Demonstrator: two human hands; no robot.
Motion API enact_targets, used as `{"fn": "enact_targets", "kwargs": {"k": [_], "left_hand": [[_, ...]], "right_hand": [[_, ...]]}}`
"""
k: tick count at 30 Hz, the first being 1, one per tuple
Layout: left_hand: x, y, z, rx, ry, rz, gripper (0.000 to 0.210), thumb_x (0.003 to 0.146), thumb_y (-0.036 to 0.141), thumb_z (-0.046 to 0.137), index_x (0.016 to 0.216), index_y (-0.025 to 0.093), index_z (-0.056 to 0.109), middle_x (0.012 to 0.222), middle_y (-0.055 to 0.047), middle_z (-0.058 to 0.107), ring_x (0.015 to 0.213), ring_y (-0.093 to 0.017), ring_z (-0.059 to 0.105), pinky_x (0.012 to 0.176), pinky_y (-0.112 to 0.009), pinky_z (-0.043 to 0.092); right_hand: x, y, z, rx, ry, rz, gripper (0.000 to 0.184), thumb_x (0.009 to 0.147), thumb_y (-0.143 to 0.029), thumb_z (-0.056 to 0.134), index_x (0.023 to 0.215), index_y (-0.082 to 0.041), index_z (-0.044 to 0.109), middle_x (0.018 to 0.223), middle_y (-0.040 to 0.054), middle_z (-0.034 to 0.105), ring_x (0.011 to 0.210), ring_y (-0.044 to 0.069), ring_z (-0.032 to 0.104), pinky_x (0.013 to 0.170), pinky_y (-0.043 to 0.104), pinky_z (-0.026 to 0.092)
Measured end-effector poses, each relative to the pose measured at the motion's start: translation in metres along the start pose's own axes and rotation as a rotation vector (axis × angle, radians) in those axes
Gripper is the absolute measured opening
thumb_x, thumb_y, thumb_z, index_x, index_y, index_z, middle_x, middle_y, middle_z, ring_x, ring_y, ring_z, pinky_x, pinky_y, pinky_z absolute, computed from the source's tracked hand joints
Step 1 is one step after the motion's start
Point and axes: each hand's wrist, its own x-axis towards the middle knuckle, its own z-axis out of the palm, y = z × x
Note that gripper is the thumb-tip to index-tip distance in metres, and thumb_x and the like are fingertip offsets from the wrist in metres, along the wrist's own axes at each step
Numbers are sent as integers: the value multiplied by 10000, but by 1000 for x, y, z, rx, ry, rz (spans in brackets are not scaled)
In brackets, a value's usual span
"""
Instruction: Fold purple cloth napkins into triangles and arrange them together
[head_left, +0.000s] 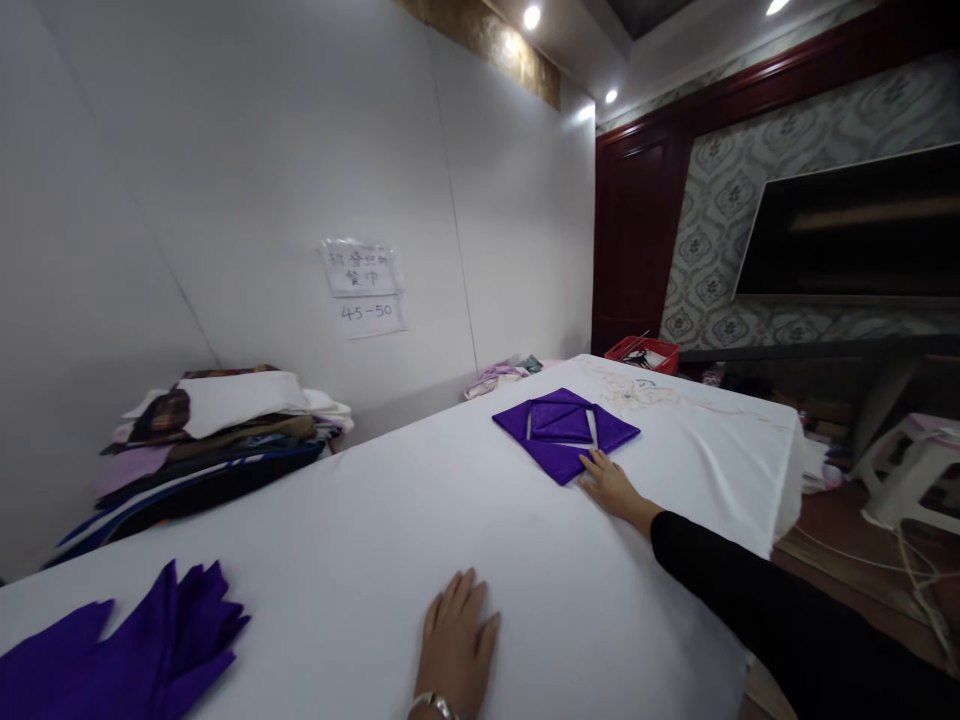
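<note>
A purple cloth napkin (551,465), folded into a diamond with a smaller square at its middle, lies on the white-covered table (360,560). The fingertips of my right hand (611,488) touch its near right edge, fingers stretched out. Closer to me, my left hand (456,640) rests flat on the white cloth with its fingers extended and nothing under it that I can see. More purple napkins (127,650), loosely bunched with pointed corners, lie at the near left, apart from my left hand.
Behind the table's left side rises a pile of folded clothes (225,430). Handwritten paper signs (367,285) hang on the white wall. A red basket (645,353) stands past the far end, near some crumpled cloths (499,376). At the right is a white stool (911,470).
</note>
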Motion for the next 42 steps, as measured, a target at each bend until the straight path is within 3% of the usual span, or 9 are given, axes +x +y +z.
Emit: {"fn": "enact_targets", "kwargs": {"k": [10,14,18,23,29,34,38,42], "left_hand": [[-9,8,-11,-6,25,12,400,825,306,402,1189,204,533,1348,-58,442,1279,-199,334,1061,-428,248],[-15,14,-17,14,15,4,398,822,284,406,1188,194,535,1330,-59,467,1267,-194,354,1061,-410,247],[-20,13,-24,20,44,-34,377,828,276,416,1181,219,535,1301,-46,502,1235,-183,400,1054,-430,243],[-29,-29,-46,94,235,-229,329,833,278,437,1127,219,574,1267,-61,533,1208,-201,431,1033,-448,254],[-79,-101,-84,276,551,-676,315,829,246,427,1082,176,602,1283,-99,511,1228,-231,392,1008,-420,281],[-114,-133,-101,280,719,-961,378,810,237,436,1166,158,535,1340,-106,439,1233,-243,365,987,-417,303],[-119,-150,-101,179,674,-1059,424,792,257,483,1204,156,499,1297,-121,481,1193,-253,411,952,-394,341],[-116,-159,-98,151,620,-1062,424,788,286,505,1193,161,507,1217,-122,552,1126,-264,476,903,-390,380]], "right_hand": [[-50,4,-16,80,-86,55,570,887,-420,302,1363,-107,307,1406,165,311,1303,279,245,1012,484,229],[-71,-26,-25,215,-99,-144,569,877,-453,331,1358,-149,332,1430,127,275,1323,247,198,1050,464,173],[-90,-76,-37,361,-145,-428,549,857,-453,401,1329,-171,390,1410,122,322,1308,249,241,1051,457,194],[-110,-159,-52,506,-239,-755,476,824,-318,485,1281,-189,453,1331,112,447,1255,241,345,1021,407,276],[-135,-240,-52,620,-335,-1018,467,837,-313,472,1291,-212,431,1311,76,477,1225,211,384,1041,402,240],[-145,-251,-33,638,-308,-1048,371,877,-292,391,1226,-240,504,1303,80,482,1236,226,372,1042,466,223],[-142,-243,-16,711,-308,-1024,375,886,-346,391,1224,-241,516,1288,88,498,1232,237,386,1041,490,238],[-140,-240,-6,728,-296,-1023,365,886,-354,399,1210,-247,530,1296,82,491,1237,236,380,1040,500,249]]}}
